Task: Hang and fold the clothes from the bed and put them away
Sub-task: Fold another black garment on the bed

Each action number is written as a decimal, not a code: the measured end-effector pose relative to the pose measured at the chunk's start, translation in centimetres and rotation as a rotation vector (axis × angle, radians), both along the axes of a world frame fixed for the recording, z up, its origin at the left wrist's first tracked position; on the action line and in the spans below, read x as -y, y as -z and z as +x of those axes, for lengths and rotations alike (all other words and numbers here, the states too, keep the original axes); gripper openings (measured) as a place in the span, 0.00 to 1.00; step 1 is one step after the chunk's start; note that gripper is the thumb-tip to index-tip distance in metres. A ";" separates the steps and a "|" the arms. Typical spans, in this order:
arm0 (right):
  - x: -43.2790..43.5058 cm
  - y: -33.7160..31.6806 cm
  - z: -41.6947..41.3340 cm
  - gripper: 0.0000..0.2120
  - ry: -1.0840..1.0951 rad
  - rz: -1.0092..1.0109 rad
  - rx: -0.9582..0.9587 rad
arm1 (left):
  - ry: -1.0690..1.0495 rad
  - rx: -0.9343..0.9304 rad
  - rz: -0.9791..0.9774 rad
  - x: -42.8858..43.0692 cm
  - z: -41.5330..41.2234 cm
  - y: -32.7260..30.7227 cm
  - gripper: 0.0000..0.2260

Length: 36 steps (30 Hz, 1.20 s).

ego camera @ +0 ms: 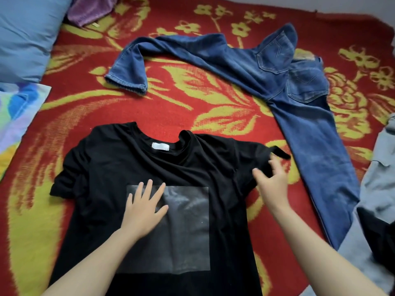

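A black T-shirt point(119, 167) with a grey square print lies face up on the bed, its collar pointing away from me. My left hand point(143, 210) presses flat on the print with fingers spread. My right hand point(272, 184) is over the shirt's right sleeve with fingers spread and blurred; whether it touches the cloth I cannot tell. The sleeve's tip sticks out to the right. A pair of blue jeans point(267, 71) lies spread beyond the shirt, one leg bent to the left and the other running down the right side.
The bed is covered by a red blanket with yellow flowers point(192, 99). A blue pillow point(23, 35) and a purple cloth point(92, 9) lie at the far left. A multicoloured cloth point(15, 110) is at the left edge. Light grey-blue and dark garments point(378, 189) are piled at the right.
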State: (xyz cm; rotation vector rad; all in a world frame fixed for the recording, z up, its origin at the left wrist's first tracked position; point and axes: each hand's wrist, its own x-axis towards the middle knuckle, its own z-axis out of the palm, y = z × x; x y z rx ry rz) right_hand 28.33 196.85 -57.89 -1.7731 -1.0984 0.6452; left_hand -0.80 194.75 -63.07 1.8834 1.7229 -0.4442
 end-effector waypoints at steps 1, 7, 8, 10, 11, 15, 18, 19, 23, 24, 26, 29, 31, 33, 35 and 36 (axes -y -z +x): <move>1.0 0.7 -1.4 0.07 -0.211 0.071 0.238 | -0.026 0.000 0.034 -0.1 -0.5 -0.2 0.29; 4.9 4.4 -6.6 0.45 -1.037 -0.523 0.733 | -0.417 0.046 0.282 -0.7 -4.9 -0.6 0.29; 4.7 4.4 -6.7 0.49 -0.996 -0.569 0.701 | -0.519 0.048 0.330 -0.9 -5.8 -0.6 0.28; 4.0 4.7 -6.9 0.53 -0.887 -0.530 0.766 | -0.771 0.048 0.367 -1.4 -7.8 -0.5 0.27; 3.7 4.9 -6.8 0.54 -0.868 -0.569 0.827 | -0.917 0.056 0.344 -1.8 -8.6 -0.7 0.27; 2.7 5.8 -5.4 0.58 -0.889 -0.728 0.941 | -1.426 0.293 0.218 -2.8 -11.8 -0.2 0.28; 0.5 5.5 -5.2 0.37 -0.710 -0.418 0.977 | -1.579 0.417 0.249 -3.6 -13.4 0.2 0.25; -0.6 5.3 -5.3 0.29 -0.612 -0.332 0.966 | -1.614 0.454 0.266 -4.1 -13.9 0.3 0.25; -6.2 3.9 -6.3 0.20 -0.344 -0.466 0.710 | -1.723 0.653 0.384 -5.8 -14.4 0.1 0.28; -7.7 3.6 -6.5 0.22 -0.286 -0.539 0.548 | -1.771 0.684 0.388 -6.3 -14.7 0.2 0.28; -10.1 3.5 -6.7 0.26 -0.214 -0.627 0.255 | -1.860 0.751 0.367 -7.5 -15.4 0.4 0.22; -11.6 4.4 -6.1 0.22 -0.228 -0.783 0.100 | -1.948 0.842 0.241 -8.3 -16.9 0.6 0.22; -11.8 4.7 -5.9 0.07 -0.218 -0.802 0.149 | -1.869 0.893 0.249 -8.5 -17.7 0.3 0.13; -12.4 4.3 -5.5 0.09 -0.065 -0.688 0.292 | -1.738 0.898 0.437 -8.9 -18.9 -0.5 0.10; -12.8 3.9 -5.2 0.18 0.093 -0.613 0.515 | -1.576 0.812 0.642 -9.4 -20.8 -1.0 0.12; -12.6 3.7 -5.6 0.22 0.084 -0.626 0.628 | -1.532 0.783 0.699 -9.6 -21.9 -0.9 0.12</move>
